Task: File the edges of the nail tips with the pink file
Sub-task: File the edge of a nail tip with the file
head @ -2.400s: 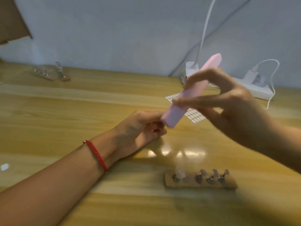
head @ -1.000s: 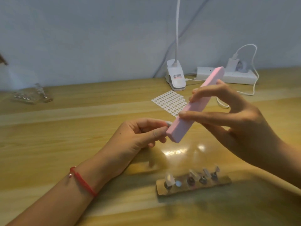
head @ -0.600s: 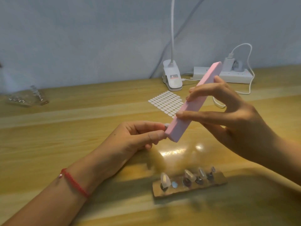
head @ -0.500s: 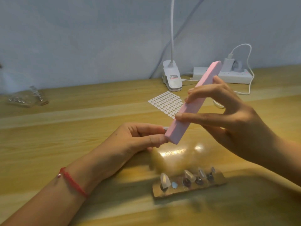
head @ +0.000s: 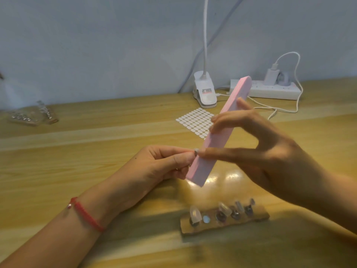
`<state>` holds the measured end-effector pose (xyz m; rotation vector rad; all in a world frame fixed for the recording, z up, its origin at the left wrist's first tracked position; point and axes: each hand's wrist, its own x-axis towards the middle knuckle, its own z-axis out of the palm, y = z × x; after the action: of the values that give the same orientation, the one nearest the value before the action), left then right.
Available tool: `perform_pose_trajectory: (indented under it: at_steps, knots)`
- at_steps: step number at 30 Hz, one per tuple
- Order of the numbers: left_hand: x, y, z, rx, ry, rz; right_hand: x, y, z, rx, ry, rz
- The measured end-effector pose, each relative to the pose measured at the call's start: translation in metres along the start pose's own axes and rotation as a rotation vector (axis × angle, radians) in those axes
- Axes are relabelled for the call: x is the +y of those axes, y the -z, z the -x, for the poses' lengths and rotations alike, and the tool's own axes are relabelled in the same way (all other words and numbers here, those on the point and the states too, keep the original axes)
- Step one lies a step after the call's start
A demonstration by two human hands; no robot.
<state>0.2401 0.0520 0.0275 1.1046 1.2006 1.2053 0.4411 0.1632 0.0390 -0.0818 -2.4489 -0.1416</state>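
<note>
My right hand (head: 257, 151) pinches the long pink file (head: 216, 136) between thumb and fingers, holding it tilted with its upper end toward the back right. My left hand (head: 162, 165) pinches a small clear nail tip (head: 196, 151) between thumb and forefinger, and the tip touches the file's left edge about midway along. Near the front, a wooden holder (head: 257, 216) carries several clear nail tips (head: 195, 214) standing upright on pegs.
A sheet of small white adhesive tabs (head: 193, 120) lies behind the hands. A white clip lamp (head: 205, 92) and a white power strip (head: 274, 90) with a charger and cable stand at the back by the wall. A clear packet (head: 32, 116) lies far left.
The file has slid downward along the nail tip, so the tip now meets it near the middle instead of near the lower end. The left hand has stayed in place.
</note>
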Motion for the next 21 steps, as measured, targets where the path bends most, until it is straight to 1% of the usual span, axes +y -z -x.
perform_pose_trajectory:
  at_steps: [2, 6, 10, 11, 14, 16, 18, 20, 21]
  knots:
    - [0.001, -0.001, 0.0, 0.003, -0.002, 0.015, -0.002, 0.002, -0.002, -0.015, 0.044, 0.039]
    - [0.001, -0.003, -0.001, 0.008, -0.027, 0.042, 0.005, 0.009, -0.007, 0.041, -0.061, 0.028]
    - [0.002, -0.005, 0.0, 0.04, -0.017, 0.068, -0.018, -0.007, -0.004, -0.039, 0.09, 0.013]
    - [0.002, -0.005, 0.0, 0.052, -0.013, 0.07, -0.015, -0.004, -0.006, -0.043, 0.075, 0.017]
    - [0.002, -0.005, 0.0, 0.069, -0.017, 0.073, 0.003, 0.007, -0.008, 0.03, -0.088, -0.005]
    - [0.001, -0.003, 0.0, 0.07, -0.017, 0.07, -0.003, 0.001, -0.006, 0.009, -0.089, -0.021]
    - [0.0, -0.001, 0.0, 0.072, -0.013, 0.072, -0.012, -0.003, -0.006, -0.063, -0.016, -0.064]
    - [0.0, -0.001, -0.001, 0.061, -0.017, 0.072, -0.004, 0.005, -0.011, -0.114, -0.054, -0.152]
    - [0.0, -0.001, -0.001, 0.056, -0.013, 0.07, 0.004, 0.011, -0.014, -0.103, -0.096, -0.165]
